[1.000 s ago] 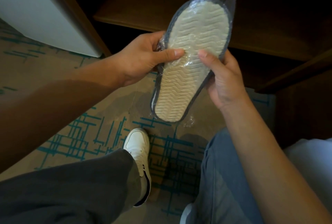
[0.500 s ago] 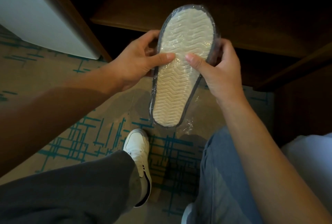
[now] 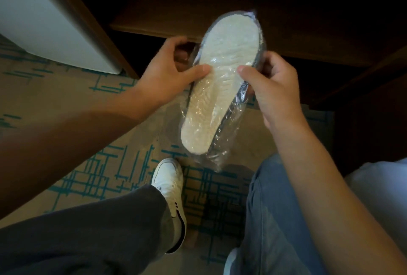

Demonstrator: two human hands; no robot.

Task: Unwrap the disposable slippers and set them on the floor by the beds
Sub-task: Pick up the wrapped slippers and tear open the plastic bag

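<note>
Head view: pale ridged-sole disposable slippers (image 3: 220, 89), dark-edged, held sole-up over teal-patterned beige carpet (image 3: 66, 98), above a white sneaker (image 3: 169, 177). Clamped from both sides: left hand (image 3: 167, 76) with thumb pressed on the sole and fingers curled behind, right hand (image 3: 271, 85) likewise on the opposite edge. Clear crinkled plastic wrapper (image 3: 220, 155) intact as far as visible, loose at the lower end. Judged early: no tear yet, unwrapping and floor placement both left.

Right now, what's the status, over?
Left hand and right hand both pinching the wrapped slippers, sole facing up. Clear plastic wrap not yet opened. Nothing set on the carpet. Nothing in the way.
</note>
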